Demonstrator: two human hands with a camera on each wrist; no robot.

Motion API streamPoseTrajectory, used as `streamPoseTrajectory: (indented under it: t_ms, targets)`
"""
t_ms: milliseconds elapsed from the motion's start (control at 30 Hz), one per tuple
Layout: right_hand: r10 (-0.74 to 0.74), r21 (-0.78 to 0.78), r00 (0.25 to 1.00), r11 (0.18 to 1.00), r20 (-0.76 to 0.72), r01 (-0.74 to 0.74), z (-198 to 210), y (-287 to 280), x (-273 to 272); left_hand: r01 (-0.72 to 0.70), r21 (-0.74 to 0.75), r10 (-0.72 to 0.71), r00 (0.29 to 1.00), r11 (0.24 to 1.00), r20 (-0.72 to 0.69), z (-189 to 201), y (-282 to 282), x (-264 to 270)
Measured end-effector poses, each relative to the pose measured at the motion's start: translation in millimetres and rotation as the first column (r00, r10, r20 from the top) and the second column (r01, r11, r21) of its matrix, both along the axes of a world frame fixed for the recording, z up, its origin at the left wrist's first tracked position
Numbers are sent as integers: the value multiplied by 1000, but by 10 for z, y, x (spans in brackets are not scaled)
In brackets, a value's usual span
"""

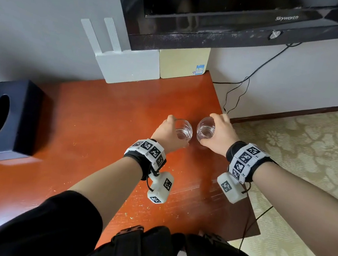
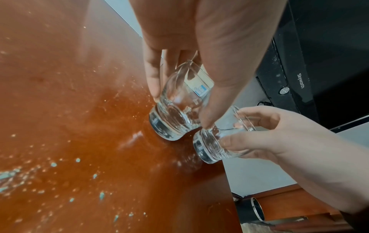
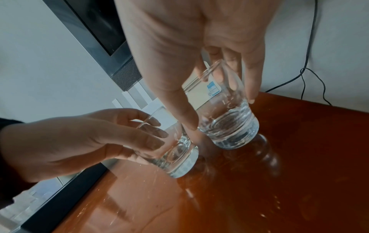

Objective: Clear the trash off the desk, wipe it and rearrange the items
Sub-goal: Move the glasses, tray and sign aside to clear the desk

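Note:
Two clear empty glasses stand side by side near the right edge of the red-brown desk (image 1: 100, 133). My left hand (image 1: 178, 132) grips the left glass (image 1: 184, 129) from above, thumb on the near side, fingers on the far side. In the left wrist view the left hand (image 2: 179, 108) holds that glass (image 2: 175, 116) with its base on the desk. My right hand (image 1: 210, 130) grips the right glass (image 1: 205, 128) the same way. The right wrist view shows the right hand (image 3: 221, 113) round its glass (image 3: 231, 126), beside the left glass (image 3: 175, 157).
A black tissue box (image 1: 8, 119) sits at the desk's left. A white panel (image 1: 128, 67) and a beige box (image 1: 183, 64) lean on the wall under the TV (image 1: 237, 20). A black cable (image 1: 241, 89) hangs right of the desk. Pale specks (image 1: 134, 207) dot the near desk.

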State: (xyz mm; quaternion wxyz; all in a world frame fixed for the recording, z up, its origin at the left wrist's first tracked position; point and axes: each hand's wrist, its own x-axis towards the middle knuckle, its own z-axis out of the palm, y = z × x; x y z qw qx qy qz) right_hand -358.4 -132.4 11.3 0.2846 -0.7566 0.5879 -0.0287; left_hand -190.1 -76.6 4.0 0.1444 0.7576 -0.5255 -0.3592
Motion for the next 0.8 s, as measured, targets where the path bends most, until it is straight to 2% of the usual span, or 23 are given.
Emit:
streamPoseTrajectory:
  t_ms: [800]
  targets:
    - [60, 95, 991, 993, 120, -71, -162, -83, -57, 23, 13, -22, 999, 1000, -30, -59, -85, -53]
